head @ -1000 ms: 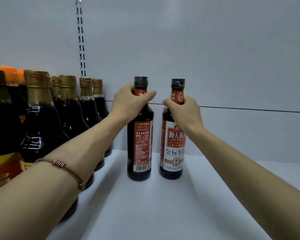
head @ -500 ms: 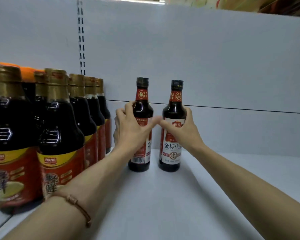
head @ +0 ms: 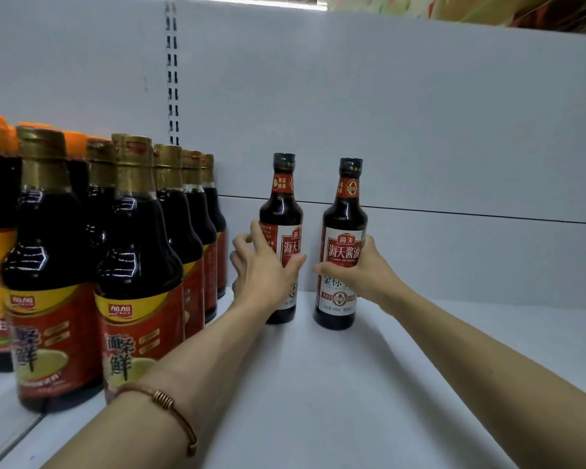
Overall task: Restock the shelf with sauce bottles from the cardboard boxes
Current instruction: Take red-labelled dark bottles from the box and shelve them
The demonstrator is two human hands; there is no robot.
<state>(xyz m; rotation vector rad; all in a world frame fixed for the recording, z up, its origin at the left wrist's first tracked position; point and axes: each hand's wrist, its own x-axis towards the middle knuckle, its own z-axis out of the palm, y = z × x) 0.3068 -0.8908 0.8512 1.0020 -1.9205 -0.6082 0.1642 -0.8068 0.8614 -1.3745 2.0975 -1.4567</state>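
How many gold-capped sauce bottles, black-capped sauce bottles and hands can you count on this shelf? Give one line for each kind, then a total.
Gold-capped sauce bottles: 6
Black-capped sauce bottles: 2
Hands: 2
Total: 10

Two upright sauce bottles (head: pixel 342 245), hand-gripped

Bright, even overhead light. Soft shadows under my forearms on the shelf (head: pixel 318 384). Glare on gold-capped bottles (head: pixel 139 252) left of my fingers; wide-angle edges bend.
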